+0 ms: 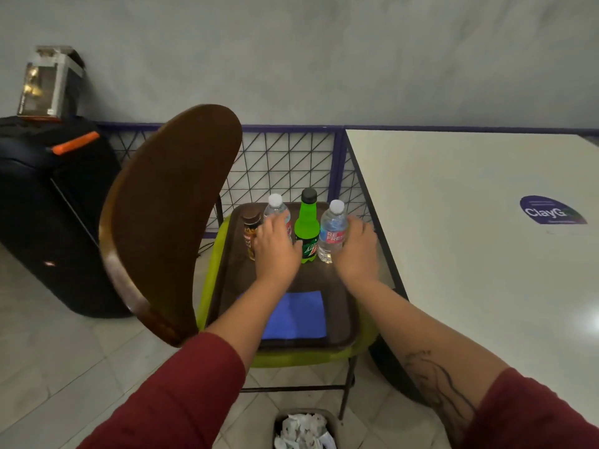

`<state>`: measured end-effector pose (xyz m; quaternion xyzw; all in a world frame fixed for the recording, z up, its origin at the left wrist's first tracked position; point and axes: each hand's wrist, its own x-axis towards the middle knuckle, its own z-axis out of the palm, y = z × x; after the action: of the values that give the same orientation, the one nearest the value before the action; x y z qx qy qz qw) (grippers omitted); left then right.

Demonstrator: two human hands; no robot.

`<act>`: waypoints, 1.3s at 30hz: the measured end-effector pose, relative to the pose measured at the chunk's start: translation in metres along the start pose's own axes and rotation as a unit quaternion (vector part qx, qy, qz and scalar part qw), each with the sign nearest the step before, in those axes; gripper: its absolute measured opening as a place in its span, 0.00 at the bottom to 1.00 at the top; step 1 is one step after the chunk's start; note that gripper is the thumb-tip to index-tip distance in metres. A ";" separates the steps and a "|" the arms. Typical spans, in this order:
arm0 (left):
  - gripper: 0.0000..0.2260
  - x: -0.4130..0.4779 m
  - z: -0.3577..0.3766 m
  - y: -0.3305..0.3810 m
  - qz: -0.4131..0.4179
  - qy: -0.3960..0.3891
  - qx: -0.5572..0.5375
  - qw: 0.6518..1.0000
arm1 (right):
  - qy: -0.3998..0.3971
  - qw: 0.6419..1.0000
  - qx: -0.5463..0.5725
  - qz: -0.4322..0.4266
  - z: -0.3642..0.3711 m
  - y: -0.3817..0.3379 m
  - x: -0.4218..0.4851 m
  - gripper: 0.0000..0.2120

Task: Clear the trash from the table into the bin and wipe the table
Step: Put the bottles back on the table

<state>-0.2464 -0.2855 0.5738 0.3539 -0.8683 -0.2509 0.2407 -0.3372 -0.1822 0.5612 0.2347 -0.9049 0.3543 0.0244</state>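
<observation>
Your left hand reaches over the brown tray on the chair, its grip spread and curling toward the left water bottle, beside the small brown bottle; contact is hard to tell. Keep it low so you don't topple the green soda bottle between your hands. Your right hand wraps its spread grip behind the right water bottle; close firmly mid-body. The blue cloth lies flat nearer you, the counter looks bare, and the bin waits below with crumpled paper.
</observation>
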 end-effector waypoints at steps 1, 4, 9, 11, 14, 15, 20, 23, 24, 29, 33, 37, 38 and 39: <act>0.29 0.008 0.001 0.011 0.011 0.009 -0.011 1.000 | 0.004 1.000 -0.004 -0.015 -0.004 -0.002 0.007 0.30; 0.32 0.028 0.003 0.034 0.039 0.017 -0.031 0.999 | -0.013 0.999 -0.026 -0.025 -0.012 -0.004 0.026 0.36; 0.34 0.055 0.010 0.045 0.052 -0.027 -0.028 0.998 | -0.060 0.996 -0.043 -0.052 -0.010 -0.001 0.048 0.44; 0.32 0.063 0.013 0.043 0.050 -0.050 -0.028 0.997 | -0.097 0.993 -0.045 -0.057 -0.007 -0.001 0.053 0.45; 0.27 0.067 0.016 0.039 0.048 -0.087 -0.026 0.995 | -0.161 0.983 -0.050 -0.065 -0.003 0.000 0.057 0.46; 0.27 0.066 0.017 0.038 0.048 -0.094 -0.032 0.994 | -0.178 0.980 -0.054 -0.068 -0.001 0.001 0.057 0.46; 0.25 0.060 0.021 0.031 0.044 -0.108 -0.060 0.991 | -0.148 0.985 -0.035 -0.079 0.003 0.003 0.052 0.36; 0.25 0.056 0.025 0.031 0.046 -0.124 -0.069 0.989 | -0.148 0.987 0.043 -0.055 -0.004 0.001 0.048 0.25; 0.24 0.054 0.026 0.032 0.049 -0.119 -0.072 0.989 | -0.147 0.987 0.055 -0.046 -0.006 0.000 0.047 0.22; 0.21 0.046 0.027 0.032 0.045 -0.095 -0.091 0.990 | -0.130 0.988 0.065 -0.048 -0.014 0.001 0.039 0.16; 0.19 0.044 0.015 0.043 0.044 -0.062 -0.096 0.992 | -0.105 0.988 0.105 -0.044 -0.029 -0.003 0.036 0.15; 0.17 0.046 -0.009 0.074 0.062 0.020 -0.093 0.994 | -0.047 0.986 0.138 -0.077 -0.062 -0.018 0.047 0.11; 0.16 0.048 -0.015 0.084 0.068 0.039 -0.098 0.992 | -0.034 0.985 0.140 -0.092 -0.072 -0.022 0.051 0.10; 0.16 0.050 -0.021 0.095 0.073 0.056 -0.105 0.990 | -0.023 0.984 0.140 -0.106 -0.084 -0.025 0.055 0.10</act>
<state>-0.3126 -0.2688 0.6594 0.2759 -0.8458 -0.3017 0.3427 -0.3854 -0.1662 0.6511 0.3388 -0.8165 0.4675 0.0083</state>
